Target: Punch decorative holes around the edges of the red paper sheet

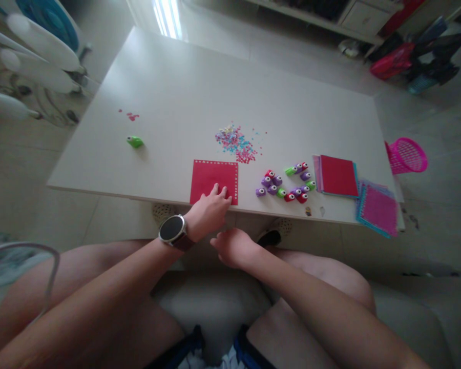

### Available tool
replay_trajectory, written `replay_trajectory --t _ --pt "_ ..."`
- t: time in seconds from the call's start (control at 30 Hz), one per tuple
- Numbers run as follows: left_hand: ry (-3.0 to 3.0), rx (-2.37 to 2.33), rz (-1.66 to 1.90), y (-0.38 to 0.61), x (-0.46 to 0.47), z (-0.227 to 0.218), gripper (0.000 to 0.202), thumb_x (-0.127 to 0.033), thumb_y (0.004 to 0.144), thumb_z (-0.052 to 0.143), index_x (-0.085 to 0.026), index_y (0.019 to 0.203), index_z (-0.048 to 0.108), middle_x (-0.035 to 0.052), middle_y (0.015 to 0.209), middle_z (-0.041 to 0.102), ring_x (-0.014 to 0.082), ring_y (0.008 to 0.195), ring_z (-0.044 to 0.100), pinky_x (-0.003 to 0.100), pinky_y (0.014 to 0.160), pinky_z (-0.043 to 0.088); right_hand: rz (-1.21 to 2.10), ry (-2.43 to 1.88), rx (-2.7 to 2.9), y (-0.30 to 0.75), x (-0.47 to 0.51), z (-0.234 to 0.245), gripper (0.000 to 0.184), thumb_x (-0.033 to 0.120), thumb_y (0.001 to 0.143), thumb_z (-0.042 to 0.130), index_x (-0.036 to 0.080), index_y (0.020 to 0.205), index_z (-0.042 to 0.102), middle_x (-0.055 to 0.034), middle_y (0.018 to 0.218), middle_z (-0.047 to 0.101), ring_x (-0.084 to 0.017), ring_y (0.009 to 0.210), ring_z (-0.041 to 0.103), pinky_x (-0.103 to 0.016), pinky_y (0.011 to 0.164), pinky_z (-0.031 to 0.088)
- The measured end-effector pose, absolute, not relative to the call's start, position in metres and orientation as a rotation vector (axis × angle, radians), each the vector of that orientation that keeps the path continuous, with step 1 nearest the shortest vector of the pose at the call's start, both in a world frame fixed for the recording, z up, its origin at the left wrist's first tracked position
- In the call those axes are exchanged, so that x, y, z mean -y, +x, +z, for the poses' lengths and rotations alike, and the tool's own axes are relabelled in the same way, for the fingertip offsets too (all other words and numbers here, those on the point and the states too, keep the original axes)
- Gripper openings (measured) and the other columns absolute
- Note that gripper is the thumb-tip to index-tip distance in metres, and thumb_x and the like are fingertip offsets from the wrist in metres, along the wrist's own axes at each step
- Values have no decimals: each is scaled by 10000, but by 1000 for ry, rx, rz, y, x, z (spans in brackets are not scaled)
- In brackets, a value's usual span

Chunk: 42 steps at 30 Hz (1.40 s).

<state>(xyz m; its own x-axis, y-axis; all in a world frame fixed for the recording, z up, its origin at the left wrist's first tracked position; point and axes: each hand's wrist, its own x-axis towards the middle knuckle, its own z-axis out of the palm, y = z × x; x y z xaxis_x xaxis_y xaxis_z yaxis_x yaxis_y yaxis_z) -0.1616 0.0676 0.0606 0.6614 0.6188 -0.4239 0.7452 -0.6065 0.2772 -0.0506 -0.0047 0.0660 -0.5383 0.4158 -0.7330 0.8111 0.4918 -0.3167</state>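
Note:
A red paper sheet [211, 177] with punched holes along its top and right edges lies at the near edge of the white table [184, 97]. My left hand [209, 211], with a watch on its wrist, rests its fingers flat on the sheet's near edge. My right hand [234, 247] hangs below the table edge, loosely curled, holding nothing I can see. Right of the sheet sits a cluster of several small purple, red and green paper punches [286, 183]. A heap of punched confetti [236, 141] lies behind the sheet.
A lone green punch [134, 141] and a few red scraps lie at the left. A stack of red paper [337, 175] and a pink-topped stack [378, 209] sit at the right. A pink basket [407, 155] stands on the floor beyond.

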Motion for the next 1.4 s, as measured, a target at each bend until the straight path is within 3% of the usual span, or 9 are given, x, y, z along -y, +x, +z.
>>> replay_trajectory --t 0.97,1.27,1.4 --pt "2421 -1056 -410 -161 -68 63 592 -94 965 616 -116 1555 565 260 1758 405 477 1688 288 656 1191 555 -923 1015 -2162 -51 4 64 277 128 1072 578 73 1275 758 -225 1236 793 -376 1176 776 -496 1001 641" --pt "2413 -1074 -400 -161 -68 63 592 -102 946 647 -176 1531 589 221 1748 435 453 1685 309 620 1216 543 -896 1001 -2166 -51 4 66 300 132 1082 560 81 1298 761 -225 1236 792 -369 1180 774 -484 1007 637" --pt "2420 -1064 -409 -161 -67 63 574 -96 953 629 -133 1524 582 237 1749 427 465 1683 303 621 1216 538 -906 1000 -2161 -51 5 67 301 127 1074 566 75 1301 756 -224 1244 792 -368 1182 772 -482 1019 628"
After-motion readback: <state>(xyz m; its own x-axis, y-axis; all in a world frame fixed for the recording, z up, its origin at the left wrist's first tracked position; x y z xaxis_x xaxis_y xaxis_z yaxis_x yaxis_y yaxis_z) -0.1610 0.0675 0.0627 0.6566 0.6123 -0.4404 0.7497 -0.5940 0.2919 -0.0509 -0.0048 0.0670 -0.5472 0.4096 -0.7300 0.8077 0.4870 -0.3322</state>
